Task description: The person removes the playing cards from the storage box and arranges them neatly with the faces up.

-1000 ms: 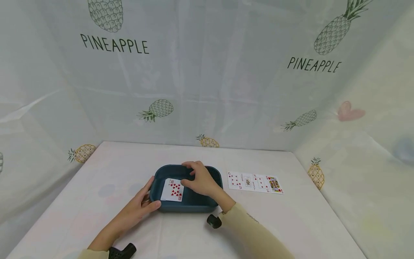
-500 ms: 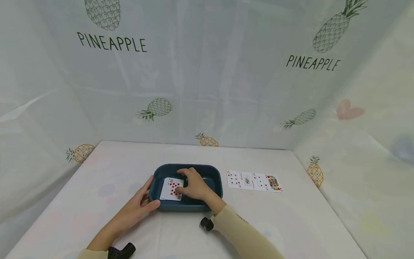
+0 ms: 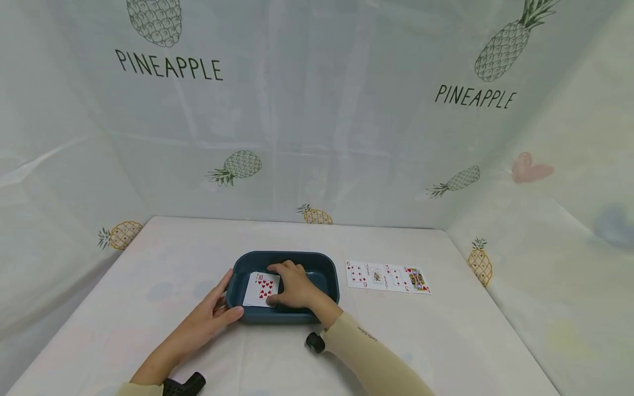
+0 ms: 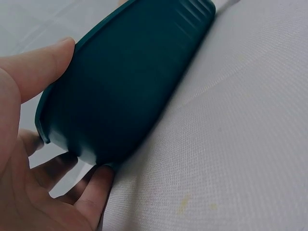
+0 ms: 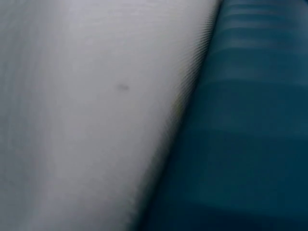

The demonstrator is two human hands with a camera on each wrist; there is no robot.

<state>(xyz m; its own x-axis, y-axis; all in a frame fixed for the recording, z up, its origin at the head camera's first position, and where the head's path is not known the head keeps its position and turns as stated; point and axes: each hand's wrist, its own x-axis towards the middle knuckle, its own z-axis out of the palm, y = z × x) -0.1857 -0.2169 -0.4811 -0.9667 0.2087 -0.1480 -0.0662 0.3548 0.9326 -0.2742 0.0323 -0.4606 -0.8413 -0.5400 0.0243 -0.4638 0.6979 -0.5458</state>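
A dark blue-green tray (image 3: pixel 309 319) rests on the white-covered table. My left hand (image 3: pixel 205 322) grips its left end, thumb at the rim and fingers around the outer wall; the left wrist view shows this hold closely on the tray (image 4: pixel 110 82). Inside the tray, at left, a ten of hearts playing card (image 3: pixel 255 297) lies face up; whether others lie beneath it, I cannot tell. Over the card's right side is my right hand (image 3: pixel 294 289), fingers bent and spread, thumb touching the lower right corner. The right wrist view shows only the tray's outer wall (image 5: pixel 245 144) and cloth.
To the right of the tray, several playing cards (image 3: pixel 388 278) lie face up in a row, edge to edge, with a king at the right end. A pineapple-printed cloth (image 3: pixel 317 137) hangs behind the table and along its sides.
My right hand has moved left and toward me over the ten of hearts, its thumb going from the card's right edge to its lower right corner. My left hand keeps its hold on the tray.
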